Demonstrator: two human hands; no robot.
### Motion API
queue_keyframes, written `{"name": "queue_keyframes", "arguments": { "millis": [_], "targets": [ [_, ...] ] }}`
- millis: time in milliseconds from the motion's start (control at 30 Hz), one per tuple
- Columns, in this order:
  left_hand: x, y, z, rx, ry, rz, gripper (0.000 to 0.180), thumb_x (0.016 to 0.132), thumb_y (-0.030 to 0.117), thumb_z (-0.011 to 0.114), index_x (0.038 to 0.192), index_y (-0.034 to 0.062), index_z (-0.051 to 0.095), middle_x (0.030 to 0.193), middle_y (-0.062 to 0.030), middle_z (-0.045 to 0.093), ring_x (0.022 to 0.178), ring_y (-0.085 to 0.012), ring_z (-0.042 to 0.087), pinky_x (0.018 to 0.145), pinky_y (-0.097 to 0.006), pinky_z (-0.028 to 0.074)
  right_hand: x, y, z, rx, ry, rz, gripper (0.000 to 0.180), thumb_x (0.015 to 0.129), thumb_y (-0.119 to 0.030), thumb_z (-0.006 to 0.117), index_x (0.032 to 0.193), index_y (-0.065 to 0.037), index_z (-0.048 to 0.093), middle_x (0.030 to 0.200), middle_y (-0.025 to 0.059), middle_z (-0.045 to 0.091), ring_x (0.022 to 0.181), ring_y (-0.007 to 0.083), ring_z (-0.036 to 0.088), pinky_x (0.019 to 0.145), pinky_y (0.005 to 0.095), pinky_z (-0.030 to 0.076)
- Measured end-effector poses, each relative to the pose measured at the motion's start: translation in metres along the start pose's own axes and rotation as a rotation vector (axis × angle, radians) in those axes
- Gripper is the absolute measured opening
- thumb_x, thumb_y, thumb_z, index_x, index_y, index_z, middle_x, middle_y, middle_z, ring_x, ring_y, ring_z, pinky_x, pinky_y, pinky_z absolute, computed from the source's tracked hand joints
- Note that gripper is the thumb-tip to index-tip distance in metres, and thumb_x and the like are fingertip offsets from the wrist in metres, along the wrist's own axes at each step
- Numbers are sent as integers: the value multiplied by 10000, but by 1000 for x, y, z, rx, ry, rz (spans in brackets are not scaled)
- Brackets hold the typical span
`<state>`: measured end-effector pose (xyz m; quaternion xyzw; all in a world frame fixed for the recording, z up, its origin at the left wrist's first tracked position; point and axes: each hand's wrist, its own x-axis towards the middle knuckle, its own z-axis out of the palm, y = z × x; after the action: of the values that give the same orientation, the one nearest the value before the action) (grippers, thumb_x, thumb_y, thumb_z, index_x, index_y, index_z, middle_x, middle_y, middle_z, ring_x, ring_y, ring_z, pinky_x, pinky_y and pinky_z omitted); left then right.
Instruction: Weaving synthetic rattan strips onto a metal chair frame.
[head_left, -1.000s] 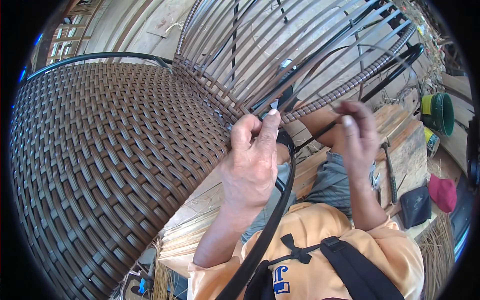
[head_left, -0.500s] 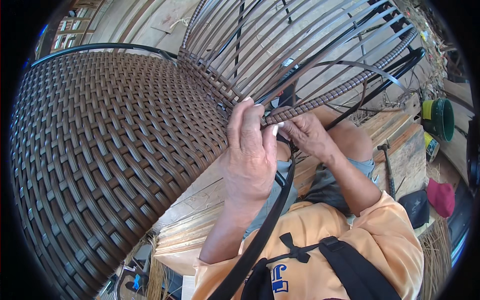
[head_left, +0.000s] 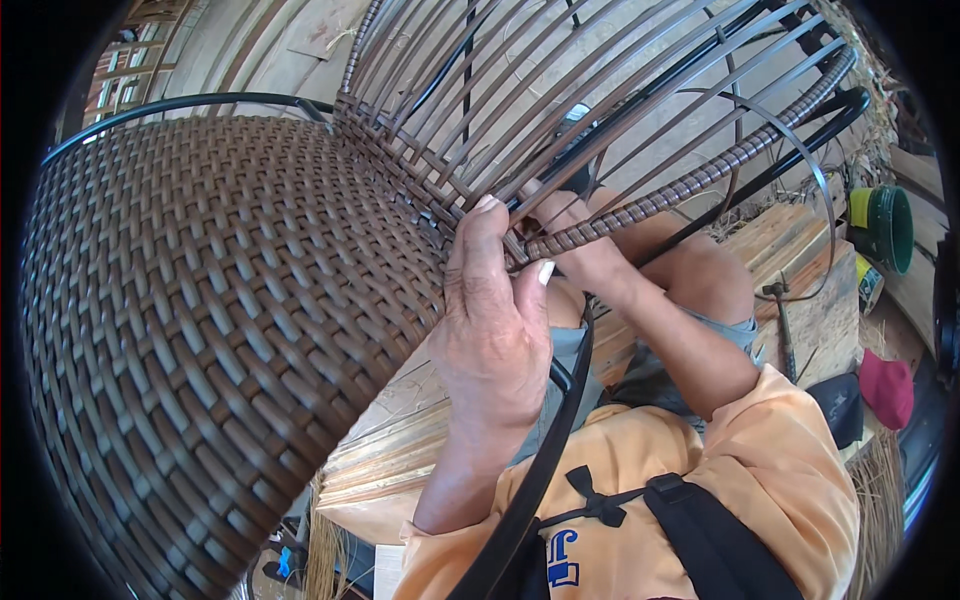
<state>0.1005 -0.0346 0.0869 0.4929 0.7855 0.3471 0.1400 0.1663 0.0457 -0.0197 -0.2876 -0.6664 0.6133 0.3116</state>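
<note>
A brown wicker chair point(head_left: 230, 270) fills the left and upper middle, one panel tightly woven, the other made of bare parallel strands point(head_left: 560, 90). My left hand point(head_left: 490, 320) grips the corner where the two panels meet. Its fingers lie over the weave, and its thumb presses beside the end of the wrapped rim point(head_left: 690, 190). Under that rim passes my right hand point(head_left: 570, 235), reaching to the underside of the strands near the same corner. Its fingertips are hidden by the strands and my left hand. A loose strip of strand point(head_left: 829, 220) loops out at the right.
A hammer point(head_left: 784, 325) lies on the wooden planks point(head_left: 815, 270) right of my knee. Beyond stand a green bucket point(head_left: 885, 230) and a red cap point(head_left: 885, 388). The chair's dark metal legs point(head_left: 770, 180) jut out at the right.
My right hand has moved from the outside of the wrapped rim to beneath it, behind the strands. The loose strip has swung outward to the right. My left hand stays at the corner.
</note>
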Motion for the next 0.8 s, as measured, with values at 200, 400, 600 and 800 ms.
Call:
{"name": "queue_keyframes", "arguments": {
  "millis": [200,400,600,800],
  "targets": [
    [1,-6,-2,40,4,84,438,826,4,581,1236,-11,429,1241,-168,493,1001,-224,584,726,-280,513,-12,-2,20,84,20,225,284,971,-196,372,902,17,547,737,76,545,683,174,522,613,344,437],
    [4,-7,0,-1,52,146,358,843,52,566,1188,16,478,1171,-177,537,1064,-332,547,858,-373,471,-39,-8,11,175,111,261,319,958,-254,399,804,-7,529,608,34,427,578,118,421,539,287,377],
    [-25,-11,-13,-77,146,272,222,883,-13,480,1090,-28,561,1085,-164,580,853,-170,610,705,-270,522,-73,-37,-11,28,-24,402,383,955,-368,393,940,-12,533,655,158,500,608,277,522,604,382,430],
    [-61,-18,-5,-785,83,-648,247,911,137,490,1119,4,500,931,-74,580,792,-135,572,733,-238,459,-87,-51,-14,68,6,352,218,945,-223,452,1041,-35,506,758,147,534,647,257,546,624,347,450]
  ]
}}
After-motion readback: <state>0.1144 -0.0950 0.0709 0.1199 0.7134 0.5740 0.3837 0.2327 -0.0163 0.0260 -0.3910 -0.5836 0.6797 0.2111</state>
